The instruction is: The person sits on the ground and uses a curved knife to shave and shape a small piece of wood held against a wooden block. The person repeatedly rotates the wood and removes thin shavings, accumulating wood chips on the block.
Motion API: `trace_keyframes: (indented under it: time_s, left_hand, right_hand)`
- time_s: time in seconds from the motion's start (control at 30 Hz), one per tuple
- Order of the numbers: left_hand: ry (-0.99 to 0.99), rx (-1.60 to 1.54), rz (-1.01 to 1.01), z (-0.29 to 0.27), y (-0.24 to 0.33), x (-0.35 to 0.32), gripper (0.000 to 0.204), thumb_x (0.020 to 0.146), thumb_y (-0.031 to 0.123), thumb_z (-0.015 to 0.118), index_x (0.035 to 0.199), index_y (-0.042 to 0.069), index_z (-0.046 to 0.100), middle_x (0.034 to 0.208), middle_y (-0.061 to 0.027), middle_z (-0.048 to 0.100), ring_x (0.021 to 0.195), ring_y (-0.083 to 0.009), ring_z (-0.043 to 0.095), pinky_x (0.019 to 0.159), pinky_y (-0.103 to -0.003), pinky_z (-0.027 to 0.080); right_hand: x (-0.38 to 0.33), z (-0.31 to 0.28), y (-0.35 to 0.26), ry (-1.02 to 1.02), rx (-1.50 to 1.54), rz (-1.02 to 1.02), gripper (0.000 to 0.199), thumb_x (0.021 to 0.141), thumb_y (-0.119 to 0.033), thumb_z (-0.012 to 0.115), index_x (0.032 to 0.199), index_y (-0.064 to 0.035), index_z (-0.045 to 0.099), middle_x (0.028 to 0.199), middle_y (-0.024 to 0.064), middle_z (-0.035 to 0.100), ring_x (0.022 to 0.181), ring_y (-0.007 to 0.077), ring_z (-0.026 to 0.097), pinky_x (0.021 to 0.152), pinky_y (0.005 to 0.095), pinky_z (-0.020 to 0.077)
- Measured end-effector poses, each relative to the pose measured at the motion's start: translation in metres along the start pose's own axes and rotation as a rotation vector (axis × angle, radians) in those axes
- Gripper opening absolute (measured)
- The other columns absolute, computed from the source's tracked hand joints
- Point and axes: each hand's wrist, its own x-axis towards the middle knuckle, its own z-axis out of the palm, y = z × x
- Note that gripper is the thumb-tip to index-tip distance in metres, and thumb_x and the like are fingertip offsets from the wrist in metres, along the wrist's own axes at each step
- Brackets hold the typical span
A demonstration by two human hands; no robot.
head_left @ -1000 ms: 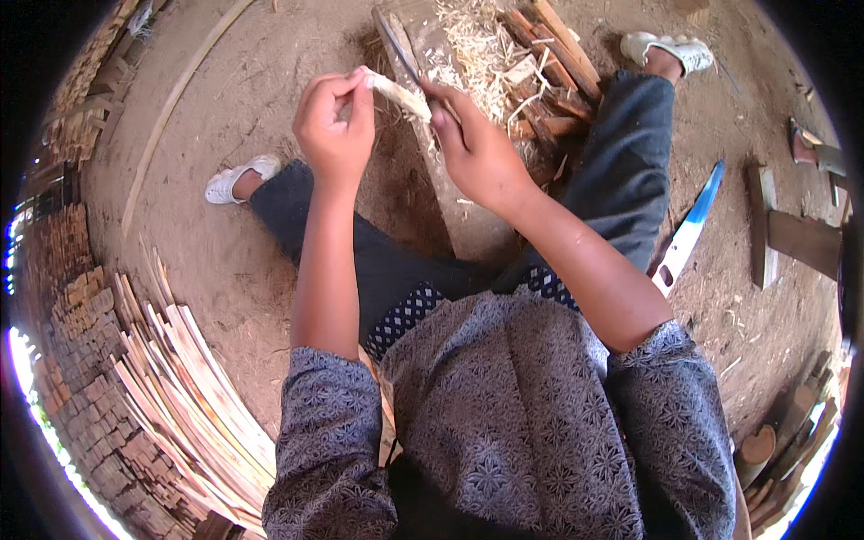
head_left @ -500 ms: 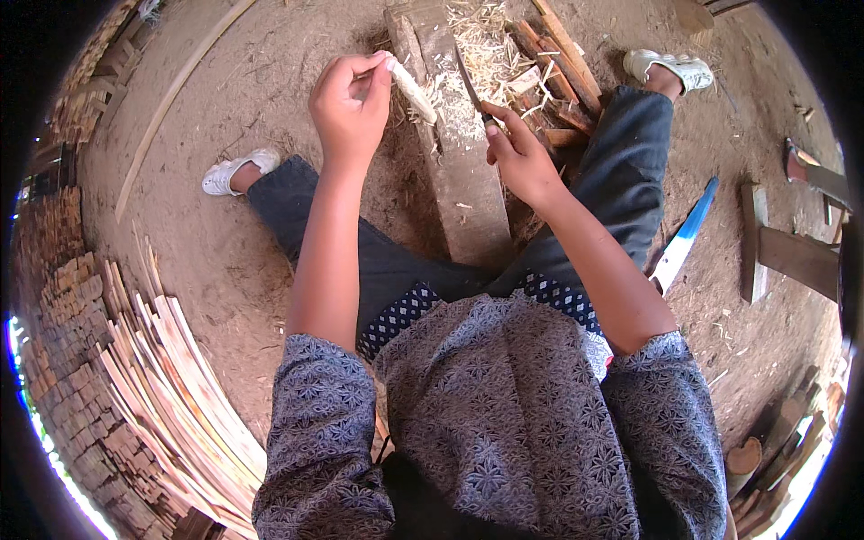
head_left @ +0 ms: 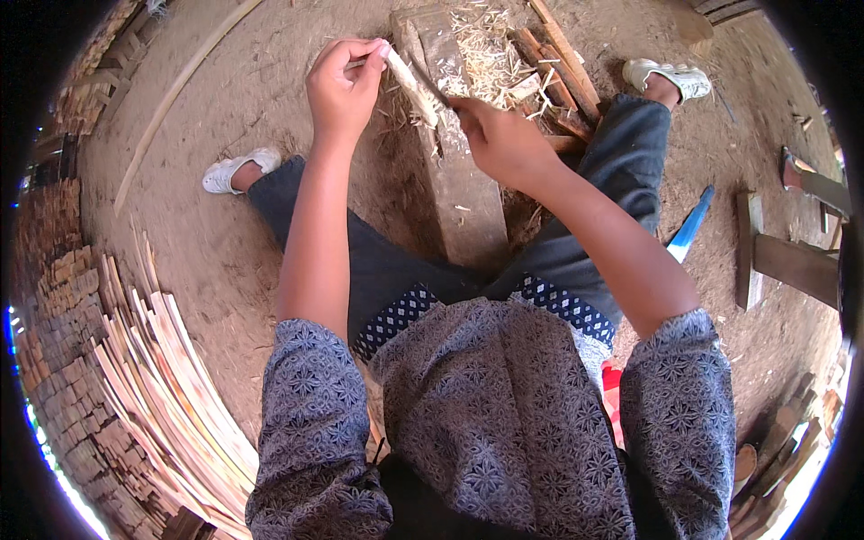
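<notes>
Pinched between the fingertips of my left hand is the upper end of a pale wood stick. Its lower end rests on a thick wooden beam that lies between my legs. My right hand is wrapped round a knife, whose handle is mostly hidden in the fist. The dark blade points up and to the left, close along the right side of the stick; whether it touches the wood I cannot tell.
Pale wood shavings lie heaped beside the beam, with reddish-brown wood pieces to their right. Long thin strips and stacked wood blocks are at left. A blue-and-white object and a wooden frame lie right.
My right hand has moved left and slightly up, turning the knife so its blade now lies alongside the stick. The left hand has shifted slightly up, still pinching the stick.
</notes>
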Motion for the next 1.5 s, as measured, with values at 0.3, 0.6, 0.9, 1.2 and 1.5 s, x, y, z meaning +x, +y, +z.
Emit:
trace_keyframes:
  time_s: [0.3, 0.6, 0.9, 1.2, 1.5]
  left_hand:
    - [-0.034, 0.064, 0.022, 0.003, 0.013, 0.006, 0.008, 0.097, -0.001, 0.069, 0.1, -0.007, 0.067, 0.109, -0.0119, 0.068, 0.095, -0.0158, 0.07, 0.081, -0.027, 0.061]
    - [0.015, 0.067, -0.001, 0.009, 0.008, 0.003, 0.006, 0.096, -0.003, 0.07, 0.099, -0.007, 0.066, 0.11, -0.0135, 0.069, 0.096, -0.0169, 0.07, 0.083, -0.029, 0.062]
    - [-0.004, 0.04, 0.014, 0.008, 0.011, -0.002, 0.007, 0.095, -0.001, 0.071, 0.099, -0.006, 0.068, 0.109, -0.0126, 0.069, 0.094, -0.017, 0.07, 0.081, -0.028, 0.062]
    - [-0.051, 0.006, -0.013, 0.0, 0.011, -0.006, 0.005, 0.097, -0.004, 0.067, 0.101, -0.007, 0.067, 0.115, -0.0143, 0.068, 0.099, -0.0166, 0.069, 0.086, -0.029, 0.061]
    - [-0.022, -0.05, -0.081, -0.003, 0.015, -0.008, 0.007, 0.094, 0.001, 0.072, 0.098, -0.004, 0.071, 0.106, -0.01, 0.073, 0.093, -0.0142, 0.071, 0.08, -0.027, 0.059]
  right_hand:
    - [0.009, -0.008, -0.018, 0.069, -0.012, -0.019, 0.032, 0.101, -0.016, 0.055, 0.132, -0.0081, 0.06, 0.096, 0.0271, 0.071, 0.089, 0.0447, 0.07, 0.08, 0.0518, 0.0565]
    - [0.007, -0.007, -0.045, 0.304, 0.19, -0.059, 0.04, 0.103, -0.013, 0.055, 0.143, -0.0074, 0.053, 0.096, 0.0249, 0.07, 0.086, 0.0411, 0.071, 0.077, 0.0437, 0.0555]
    - [0.008, -0.028, -0.047, 0.451, 0.334, -0.174, 0.035, 0.097, -0.013, 0.057, 0.131, -0.0098, 0.065, 0.088, 0.0219, 0.072, 0.081, 0.0404, 0.071, 0.078, 0.0501, 0.0575]
    - [-0.008, -0.034, -0.044, 0.237, 0.297, -0.024, 0.038, 0.101, -0.018, 0.052, 0.137, -0.0126, 0.061, 0.091, 0.0244, 0.072, 0.084, 0.0417, 0.072, 0.08, 0.0513, 0.0569]
    - [-0.014, -0.046, -0.056, 0.206, 0.202, -0.05, 0.042, 0.099, -0.015, 0.056, 0.141, -0.0129, 0.056, 0.095, 0.023, 0.072, 0.083, 0.0414, 0.071, 0.075, 0.0504, 0.0567]
